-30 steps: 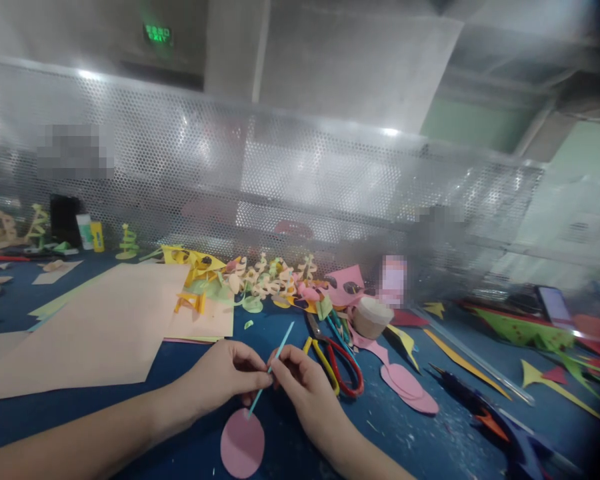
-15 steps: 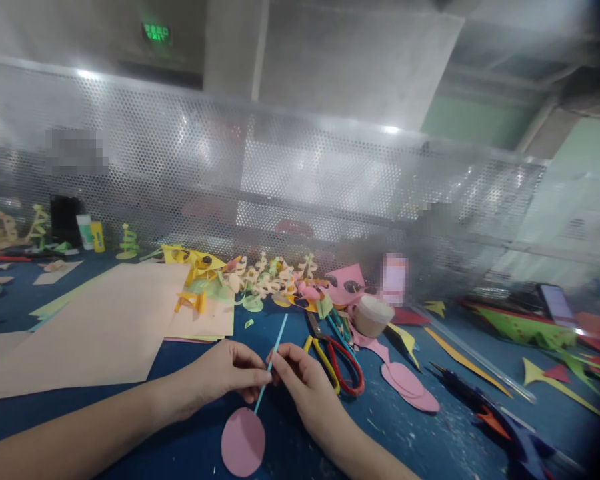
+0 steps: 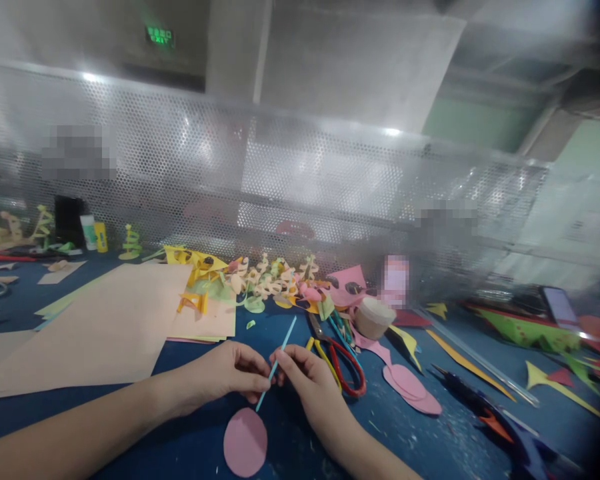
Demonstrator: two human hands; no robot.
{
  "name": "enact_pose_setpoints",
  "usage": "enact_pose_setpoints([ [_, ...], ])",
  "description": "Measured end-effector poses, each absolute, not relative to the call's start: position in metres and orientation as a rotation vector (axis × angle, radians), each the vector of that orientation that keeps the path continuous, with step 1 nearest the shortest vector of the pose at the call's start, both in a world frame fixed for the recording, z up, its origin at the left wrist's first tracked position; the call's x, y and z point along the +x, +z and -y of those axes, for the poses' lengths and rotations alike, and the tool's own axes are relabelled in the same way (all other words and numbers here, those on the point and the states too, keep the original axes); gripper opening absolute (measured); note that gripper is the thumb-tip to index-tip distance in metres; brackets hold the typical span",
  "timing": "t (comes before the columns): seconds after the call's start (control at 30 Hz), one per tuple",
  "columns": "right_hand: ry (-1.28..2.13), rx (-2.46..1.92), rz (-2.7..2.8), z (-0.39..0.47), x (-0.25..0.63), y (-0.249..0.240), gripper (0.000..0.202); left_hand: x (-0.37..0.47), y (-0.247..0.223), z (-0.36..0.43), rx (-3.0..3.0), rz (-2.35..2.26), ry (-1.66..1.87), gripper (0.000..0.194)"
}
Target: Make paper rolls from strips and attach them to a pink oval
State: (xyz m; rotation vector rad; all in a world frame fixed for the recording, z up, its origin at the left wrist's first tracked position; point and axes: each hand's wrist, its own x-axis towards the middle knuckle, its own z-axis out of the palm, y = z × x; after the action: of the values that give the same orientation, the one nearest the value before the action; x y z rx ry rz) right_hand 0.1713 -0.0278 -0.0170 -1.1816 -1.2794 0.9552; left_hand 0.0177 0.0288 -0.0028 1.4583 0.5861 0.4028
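Note:
Between my fingertips is a thin light-blue paper strip (image 3: 289,333), slanting up to the right. My left hand (image 3: 233,373) pinches it near its lower part. Just above that, my right hand (image 3: 305,377) grips the same strip between thumb and forefinger. Below the strip's lower end a pink paper oval (image 3: 245,443) lies flat on the dark blue table. Scissors with red and yellow handles (image 3: 347,367) lie right beside my right hand, partly covered by it.
Large pale paper sheets (image 3: 110,327) spread at the left. Curled paper pieces (image 3: 270,277) heap up behind my hands, with a white cup (image 3: 373,318) to their right. More pink ovals (image 3: 410,390) and a dark blue pointed tool (image 3: 475,397) lie at right. A perforated metal screen (image 3: 300,180) stands behind.
The strip has tilted further to the right, and its lower end now stands a little apart from the pink oval in the picture. Both hands keep their pinch. The view has shifted slightly.

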Motion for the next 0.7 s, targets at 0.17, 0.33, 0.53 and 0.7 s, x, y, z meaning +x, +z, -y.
enact_pose_setpoints([
  [0.17,1.049,-1.148,1.192,0.0257,0.1709,-0.0187,0.043,0.0183,-0.0057,-0.0309,1.441,-0.569,0.431,0.018],
  [0.33,1.053,-1.125,1.214,0.0259,0.1712,-0.02,0.035,0.0183,-0.009,-0.0319,1.434,-0.605,0.453,0.018],
  [0.53,1.152,-1.021,1.077,0.0264,0.1722,-0.0227,0.027,0.0164,-0.0058,-0.0309,1.469,-0.548,0.43,0.015],
  [0.7,1.185,-1.009,1.118,0.0271,0.1712,-0.0203,0.023,0.0166,-0.0077,-0.0321,1.459,-0.549,0.411,0.017],
])
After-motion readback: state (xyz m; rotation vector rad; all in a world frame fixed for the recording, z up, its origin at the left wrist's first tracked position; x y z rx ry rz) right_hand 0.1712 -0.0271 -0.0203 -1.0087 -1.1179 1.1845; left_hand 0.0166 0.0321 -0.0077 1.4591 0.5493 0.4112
